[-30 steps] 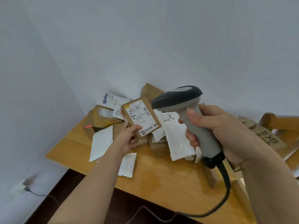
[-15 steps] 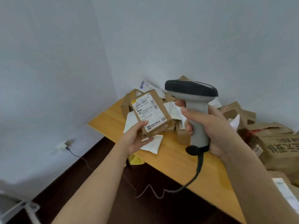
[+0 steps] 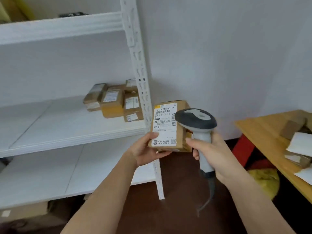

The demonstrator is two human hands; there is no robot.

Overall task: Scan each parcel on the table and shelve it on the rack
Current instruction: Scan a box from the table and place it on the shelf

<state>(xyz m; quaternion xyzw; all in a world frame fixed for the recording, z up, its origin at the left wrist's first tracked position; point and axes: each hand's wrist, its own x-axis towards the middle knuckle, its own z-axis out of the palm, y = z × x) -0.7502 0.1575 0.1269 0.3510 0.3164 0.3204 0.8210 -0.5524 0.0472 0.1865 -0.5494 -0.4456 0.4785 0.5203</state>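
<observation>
While our left hand (image 3: 145, 150) grips the parcel (image 3: 166, 127) by its lower left corner, thumb on the label and fingers curled beneath, we hold the box upright in the air just in front of the rack (image 3: 67, 130), at the level of its middle shelf. Our right hand (image 3: 212, 154) is wrapped around the scanner (image 3: 196, 122) handle, forefinger stretched across the front of it; the dark head sits just right of the parcel and overlaps its right edge. The scanner's cable (image 3: 209, 195) hangs down from the handle over the dark floor.

On the middle shelf we see a cluster of boxes (image 3: 114, 102) packed against the upright post (image 3: 143, 92), touching one another. More cardboard lies below the lowest shelf, too blurred to read.

At the right edge stands the table (image 3: 256, 129), with a few brown and white parcels on it, well apart from the one in our hand. A yellow bundle (image 3: 265, 181) lies on the floor beneath it.
</observation>
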